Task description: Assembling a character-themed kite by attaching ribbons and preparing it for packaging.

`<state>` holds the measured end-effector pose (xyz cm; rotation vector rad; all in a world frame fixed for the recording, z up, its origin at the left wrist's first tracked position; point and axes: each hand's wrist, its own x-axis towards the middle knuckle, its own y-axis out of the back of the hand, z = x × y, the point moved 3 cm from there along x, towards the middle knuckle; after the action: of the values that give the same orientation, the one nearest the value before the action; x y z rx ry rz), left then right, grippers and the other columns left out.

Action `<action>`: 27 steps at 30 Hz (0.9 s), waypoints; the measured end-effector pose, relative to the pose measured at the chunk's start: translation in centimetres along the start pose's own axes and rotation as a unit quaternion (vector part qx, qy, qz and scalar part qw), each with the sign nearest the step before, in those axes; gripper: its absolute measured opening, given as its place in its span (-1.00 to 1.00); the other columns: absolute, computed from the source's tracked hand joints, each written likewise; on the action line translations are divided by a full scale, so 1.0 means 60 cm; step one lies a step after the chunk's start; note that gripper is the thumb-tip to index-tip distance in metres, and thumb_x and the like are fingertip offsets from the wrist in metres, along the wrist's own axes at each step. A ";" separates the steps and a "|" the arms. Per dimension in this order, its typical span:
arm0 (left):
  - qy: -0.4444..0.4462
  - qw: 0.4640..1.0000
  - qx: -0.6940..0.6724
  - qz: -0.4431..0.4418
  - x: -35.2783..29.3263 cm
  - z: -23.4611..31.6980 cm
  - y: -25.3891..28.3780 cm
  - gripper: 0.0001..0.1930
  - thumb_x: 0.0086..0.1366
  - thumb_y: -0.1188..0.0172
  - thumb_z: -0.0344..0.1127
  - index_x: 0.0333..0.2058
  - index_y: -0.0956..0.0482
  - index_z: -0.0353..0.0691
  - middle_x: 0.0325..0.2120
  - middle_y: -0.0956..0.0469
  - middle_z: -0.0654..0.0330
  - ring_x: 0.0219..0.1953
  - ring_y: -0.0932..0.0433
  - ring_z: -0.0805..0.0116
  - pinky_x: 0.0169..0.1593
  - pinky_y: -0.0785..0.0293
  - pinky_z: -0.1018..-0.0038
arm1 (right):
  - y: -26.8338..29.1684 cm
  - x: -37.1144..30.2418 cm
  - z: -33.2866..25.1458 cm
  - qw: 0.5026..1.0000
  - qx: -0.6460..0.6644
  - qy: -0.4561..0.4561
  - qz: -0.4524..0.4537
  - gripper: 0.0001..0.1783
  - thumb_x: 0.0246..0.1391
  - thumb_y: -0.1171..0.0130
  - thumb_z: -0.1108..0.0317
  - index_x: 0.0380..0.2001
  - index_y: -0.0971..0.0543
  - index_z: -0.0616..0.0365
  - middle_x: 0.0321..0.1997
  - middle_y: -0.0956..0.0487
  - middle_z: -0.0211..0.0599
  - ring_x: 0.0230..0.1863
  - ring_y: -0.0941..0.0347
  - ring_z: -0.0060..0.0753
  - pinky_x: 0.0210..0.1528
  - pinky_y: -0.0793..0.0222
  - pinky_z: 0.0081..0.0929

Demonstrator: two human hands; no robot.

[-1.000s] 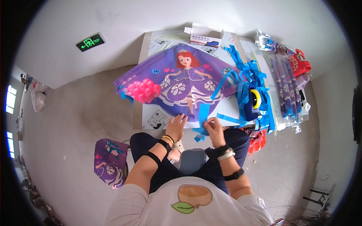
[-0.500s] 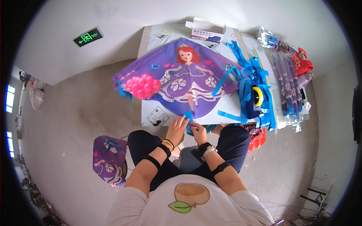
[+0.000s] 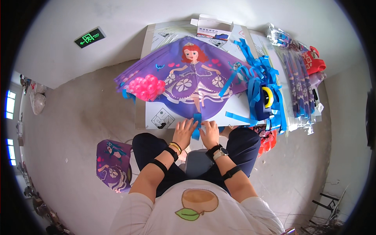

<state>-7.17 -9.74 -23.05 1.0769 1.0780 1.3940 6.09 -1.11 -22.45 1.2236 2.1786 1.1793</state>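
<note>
- Ribbon, blue and flat, lies between the two sets of fingers: just right of the left fingertips, just left of the right ones.
- Its long axis runs away from the person's body, passing through the gap between the hands. The far end lies beyond the fingertips, over the lower edge of the purple printed sheet; the near end drops back between the hands, past the edge of the white board.
- Left hand: fingers stretched forward and a little spread, tips at the ribbon's left side, seemingly touching it. From where I stand I cannot tell whether the thumb pinches it.
- Right hand: fingers loosely bent, foremost tips by the ribbon's right side. Whether they grip it or merely rest there, I cannot tell.
- Neither hand is clearly nearer; the left looks closer by a hair.
- Well off to the right of the right fingers sits a tangle of blue strips, a dark dispenser with a yellow ring among them.
</note>
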 end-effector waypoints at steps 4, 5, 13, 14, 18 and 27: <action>0.004 1.000 -0.004 0.002 0.001 0.009 -0.001 -0.24 0.14 -0.10 -0.47 0.37 -0.20 0.02 0.29 -0.26 0.12 0.31 -0.22 0.02 0.31 -0.11 0.05 | 0.014 0.036 -0.003 0.992 -0.073 0.099 -0.031 -0.44 0.01 -0.23 0.43 0.14 -0.51 -0.15 0.04 -0.42 -0.23 0.04 -0.35 -0.10 0.04 -0.30 -0.16; 0.007 1.000 0.003 0.008 0.000 0.011 -0.002 -0.24 0.13 -0.10 -0.47 0.37 -0.21 0.01 0.29 -0.27 0.12 0.31 -0.21 0.03 0.32 -0.11 0.04 | 0.012 0.043 -0.002 0.990 -0.092 0.098 -0.044 -0.41 0.02 -0.17 0.47 0.18 -0.51 -0.21 0.07 -0.40 -0.28 0.07 -0.34 -0.13 0.07 -0.28 -0.19; -0.001 1.000 0.000 0.007 -0.012 0.020 -0.018 -0.26 0.12 -0.10 -0.44 0.34 -0.22 -0.21 0.30 -0.24 0.07 0.34 -0.18 0.10 0.35 -0.07 0.05 | 0.004 0.056 0.007 0.984 -0.100 0.126 -0.076 -0.32 -0.06 -0.17 0.53 0.18 -0.51 -0.28 0.09 -0.38 -0.29 0.09 -0.33 -0.11 0.08 -0.28 -0.18; -0.020 1.000 0.013 0.007 -0.013 0.022 -0.021 -0.26 0.11 -0.11 -0.42 0.33 -0.21 -0.28 0.32 -0.22 0.05 0.37 -0.17 0.11 0.37 -0.05 0.07 | 0.005 0.057 0.004 0.983 -0.100 0.133 -0.080 -0.31 -0.07 -0.16 0.54 0.19 -0.51 -0.28 0.09 -0.38 -0.30 0.09 -0.33 -0.12 0.08 -0.27 -0.18; -0.034 0.998 0.042 -0.024 -0.009 0.037 -0.017 -0.38 0.28 0.03 -0.32 0.32 -0.23 -0.35 0.36 -0.20 0.05 0.40 -0.17 0.18 0.41 0.00 0.15 | 0.009 0.059 0.011 0.983 -0.100 0.136 -0.077 -0.31 -0.08 -0.16 0.55 0.18 -0.52 -0.28 0.09 -0.39 -0.31 0.08 -0.33 -0.13 0.08 -0.27 -0.18; -0.029 0.999 -0.024 0.009 0.002 0.040 -0.017 -0.34 0.12 -0.07 -0.41 0.24 -0.26 -0.45 0.33 -0.18 -0.14 0.40 -0.15 0.05 0.42 0.00 0.14 | 0.008 0.062 0.012 0.984 -0.096 0.138 -0.064 -0.34 -0.06 -0.13 0.55 0.15 -0.55 -0.29 0.06 -0.40 -0.32 0.05 -0.34 -0.14 0.05 -0.28 -0.19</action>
<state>-4.65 -9.38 -23.56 1.0883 0.9915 1.3873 4.76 2.46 -22.18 0.8702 2.2318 1.5381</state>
